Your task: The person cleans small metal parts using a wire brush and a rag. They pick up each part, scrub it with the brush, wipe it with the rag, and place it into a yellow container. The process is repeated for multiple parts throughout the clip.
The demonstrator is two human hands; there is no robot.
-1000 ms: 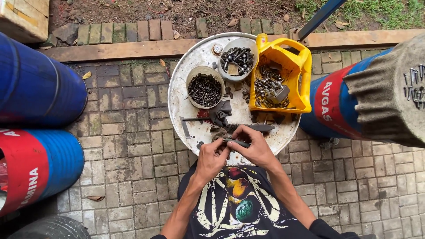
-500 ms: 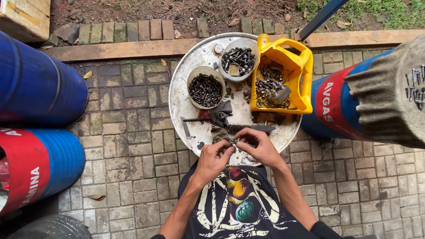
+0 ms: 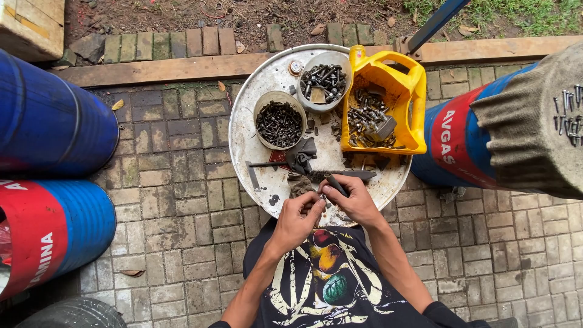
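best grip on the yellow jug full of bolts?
Take the yellow jug by its moulded handle along the far top edge, coming straight down from above. The side is cut open and loaded with bolts, so keep it level; the bowl crowds its left.

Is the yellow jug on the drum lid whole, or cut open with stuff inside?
Cut open. The yellow jug lies on its side with a wall removed, showing a pile of bolts and metal parts inside.

left hand [image 3: 296, 217] and right hand [image 3: 351, 199] meet over round metal tray [image 3: 249, 143]; right hand pinches a dark bolt [image 3: 336, 184]; yellow cut jug [image 3: 388, 91] holds hardware.
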